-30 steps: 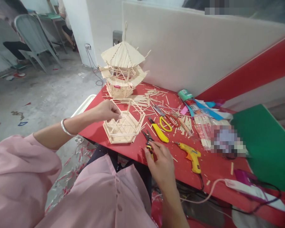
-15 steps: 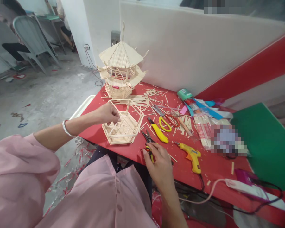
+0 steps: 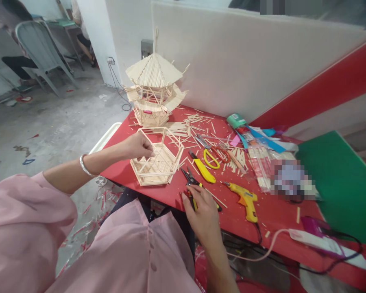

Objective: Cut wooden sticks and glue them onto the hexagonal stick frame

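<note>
My left hand (image 3: pixel 139 146) is closed over the near-left side of a hexagonal stick frame (image 3: pixel 154 180), its fingertips pinched together. Whatever they pinch is hidden; a slanting stick shows just below them. The frame has a floor of pale sticks and a raised rim on thin posts. My right hand (image 3: pixel 203 207) curls over the handles of the pliers (image 3: pixel 189 176) at the table's front edge, thumb on one side and fingers on the other. The pliers lie with their dark jaws apart, pointing toward the frame.
Behind the frame stands a tiered stick pagoda (image 3: pixel 154 73). A yellow utility knife (image 3: pixel 204 170), scissors (image 3: pixel 211 159) and a glue gun (image 3: pixel 246 200) lie to the right on the red table (image 3: pixel 274 219). Loose sticks (image 3: pixel 198 119) are scattered about. A green board (image 3: pixel 341 183) is at far right.
My right hand has shifted slightly left on the pliers, and more of one handle shows to its right. My left hand and the frame stay in place.
</note>
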The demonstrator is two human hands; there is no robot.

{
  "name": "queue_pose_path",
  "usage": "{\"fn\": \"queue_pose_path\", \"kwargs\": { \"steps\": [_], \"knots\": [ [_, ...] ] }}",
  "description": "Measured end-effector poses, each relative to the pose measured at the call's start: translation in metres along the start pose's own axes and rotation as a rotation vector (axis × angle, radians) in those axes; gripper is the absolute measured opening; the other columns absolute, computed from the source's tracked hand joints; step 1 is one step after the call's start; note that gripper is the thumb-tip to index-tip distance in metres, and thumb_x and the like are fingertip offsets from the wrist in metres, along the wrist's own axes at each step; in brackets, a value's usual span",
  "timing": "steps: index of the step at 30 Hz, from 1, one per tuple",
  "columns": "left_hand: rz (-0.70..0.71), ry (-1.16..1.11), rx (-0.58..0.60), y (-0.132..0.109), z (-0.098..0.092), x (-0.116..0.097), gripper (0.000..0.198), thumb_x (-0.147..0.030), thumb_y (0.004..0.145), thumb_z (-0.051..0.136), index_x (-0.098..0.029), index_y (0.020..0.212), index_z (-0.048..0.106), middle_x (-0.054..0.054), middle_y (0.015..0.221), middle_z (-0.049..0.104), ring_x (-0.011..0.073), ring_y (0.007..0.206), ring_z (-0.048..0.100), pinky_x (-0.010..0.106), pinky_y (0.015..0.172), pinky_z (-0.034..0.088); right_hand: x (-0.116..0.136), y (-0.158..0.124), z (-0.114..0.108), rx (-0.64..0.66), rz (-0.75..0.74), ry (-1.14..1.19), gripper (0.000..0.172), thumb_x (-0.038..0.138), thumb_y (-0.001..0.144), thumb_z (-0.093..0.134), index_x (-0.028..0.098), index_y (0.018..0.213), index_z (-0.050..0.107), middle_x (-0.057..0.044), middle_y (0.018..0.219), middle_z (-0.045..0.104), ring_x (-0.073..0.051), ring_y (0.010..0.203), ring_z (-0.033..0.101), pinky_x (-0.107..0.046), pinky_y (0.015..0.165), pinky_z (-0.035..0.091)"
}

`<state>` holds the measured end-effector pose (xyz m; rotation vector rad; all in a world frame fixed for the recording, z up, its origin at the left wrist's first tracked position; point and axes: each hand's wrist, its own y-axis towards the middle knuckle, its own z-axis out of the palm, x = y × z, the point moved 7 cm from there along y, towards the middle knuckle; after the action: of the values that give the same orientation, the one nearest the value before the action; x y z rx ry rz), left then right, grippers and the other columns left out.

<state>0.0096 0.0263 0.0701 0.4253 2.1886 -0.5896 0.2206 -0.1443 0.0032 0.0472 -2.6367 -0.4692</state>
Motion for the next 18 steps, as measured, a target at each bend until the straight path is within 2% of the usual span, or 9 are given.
{"fn": "queue_pose_path", "kwargs": {
  "steps": [11,18],
  "knots": [
    [-0.016,-0.030,-0.013,-0.0004,-0.0001,0.0006,0.014,-0.015,0.068,0.070,-0.015,0.055,0.070,-0.002,0.043,0.055,0.0074,0.039,0.047,0.021,0.042,0.035,0.0035,-0.0032,0.0015,-0.022,-0.041,-0.024,0.034,0.040,0.096,0.049,0.017,0.109,0.069,-0.013,0.109,0.068,-0.026,0.102,0.062,-0.044,0.091,0.050],
    [-0.025,-0.036,-0.022,-0.0016,-0.0009,-0.0016,0.015,-0.013,0.068,0.070,-0.015,0.054,0.068,-0.003,0.041,0.053,0.0073,0.038,0.047,0.021,0.042,0.036,0.0026,-0.0047,0.0049,0.017,-0.012,0.010,0.032,0.038,0.095,0.049,0.018,0.110,0.070,-0.013,0.110,0.068,-0.026,0.102,0.063,-0.044,0.091,0.050]
  ]
}}
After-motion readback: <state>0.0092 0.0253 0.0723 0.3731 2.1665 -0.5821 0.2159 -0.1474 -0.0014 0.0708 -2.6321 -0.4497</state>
